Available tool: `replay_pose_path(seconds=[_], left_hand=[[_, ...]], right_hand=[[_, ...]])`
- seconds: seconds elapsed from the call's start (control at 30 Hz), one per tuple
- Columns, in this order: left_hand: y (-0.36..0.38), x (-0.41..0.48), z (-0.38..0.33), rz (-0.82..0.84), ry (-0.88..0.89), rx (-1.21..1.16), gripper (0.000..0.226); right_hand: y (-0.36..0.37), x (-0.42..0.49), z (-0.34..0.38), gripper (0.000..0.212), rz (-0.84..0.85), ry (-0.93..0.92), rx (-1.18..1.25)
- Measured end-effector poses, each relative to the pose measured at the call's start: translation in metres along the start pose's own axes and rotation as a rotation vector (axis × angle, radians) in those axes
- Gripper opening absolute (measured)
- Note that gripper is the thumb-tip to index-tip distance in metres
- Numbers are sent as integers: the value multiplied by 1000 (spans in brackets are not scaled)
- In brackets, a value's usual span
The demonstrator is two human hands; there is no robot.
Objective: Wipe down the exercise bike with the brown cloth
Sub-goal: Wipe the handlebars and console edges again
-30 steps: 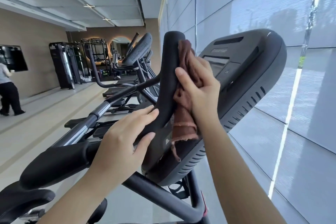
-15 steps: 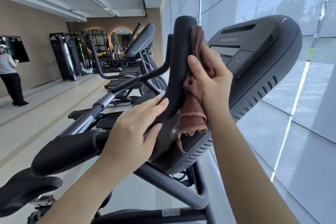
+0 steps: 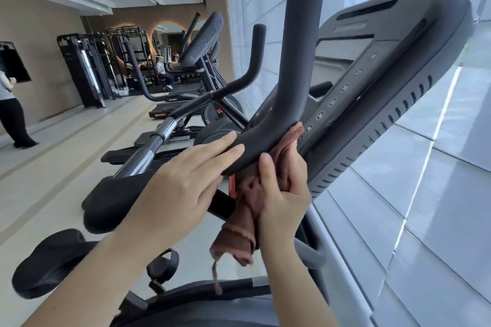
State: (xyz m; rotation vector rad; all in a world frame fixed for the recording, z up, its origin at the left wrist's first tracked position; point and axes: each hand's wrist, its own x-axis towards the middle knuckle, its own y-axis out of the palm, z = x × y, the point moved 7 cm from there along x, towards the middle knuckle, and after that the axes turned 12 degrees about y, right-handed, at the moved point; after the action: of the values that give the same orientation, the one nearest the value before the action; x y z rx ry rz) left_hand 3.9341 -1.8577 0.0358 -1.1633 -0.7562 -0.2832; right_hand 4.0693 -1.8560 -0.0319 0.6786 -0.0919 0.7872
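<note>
The exercise bike's black curved handlebar rises in the middle of the head view, with the grey console behind it to the right. My right hand grips the brown cloth and presses it against the underside of the handlebar's lower bend. The cloth's loose end hangs down below my wrist. My left hand rests on the top of that bend with straight fingers, just left of the cloth.
A second handlebar and a chrome and black arm lie to the left. A padded armrest sits at lower left. More gym machines stand along the window wall. A person stands far left.
My right hand slid the cloth down the handlebar from its upright part to the lower bend. My left hand stayed on the bend. The view moved closer to the console.
</note>
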Motion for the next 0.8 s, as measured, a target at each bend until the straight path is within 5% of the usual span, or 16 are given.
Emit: replay_pose_path(seconds=[0.23, 0.8], left_hand=[[-10, -15, 19, 19, 18, -196, 44], [-18, -50, 56, 94, 191, -541, 45]], right_hand=[[13, -28, -2, 41, -163, 27, -17], [26, -85, 19, 33, -205, 93, -397]])
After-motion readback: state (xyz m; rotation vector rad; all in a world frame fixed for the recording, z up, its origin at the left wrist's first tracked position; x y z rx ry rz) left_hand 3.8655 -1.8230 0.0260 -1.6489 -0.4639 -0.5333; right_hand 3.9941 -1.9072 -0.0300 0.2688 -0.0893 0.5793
